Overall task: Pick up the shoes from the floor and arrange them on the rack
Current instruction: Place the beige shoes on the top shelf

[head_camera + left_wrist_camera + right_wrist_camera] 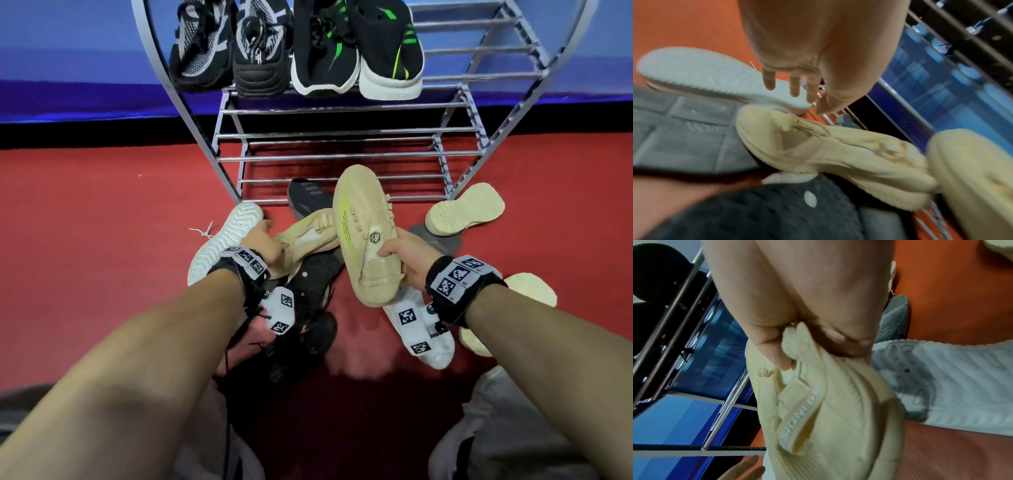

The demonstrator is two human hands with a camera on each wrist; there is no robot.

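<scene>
A beige shoe (364, 236) hangs in the air just in front of the rack (342, 157), toe pointing up and away, held by the right hand (409, 258); its thumb and fingers pinch the collar at the heel, as the right wrist view shows close up; the shoe is soft knit, cream-beige with a yellow-green streak along one side and a small dark logo patch, and it looks light and floppy. Its mate (305, 236) lies on its side on the red floor (102, 222), on top of a heap of dark shoes; the left hand (263, 241) hovers over it with fingers straight and spread, gripping nothing. The step in hand seems to be gathering the beige pair; the next move calls for the left hand to close on the mate, then for both shoes to go onto a free shelf, side by side. A white sole (224, 240) lies upturned just left of the left hand; two black pairs (294, 48) already sit on the rack's upper shelf; the lower bars are bare.
</scene>
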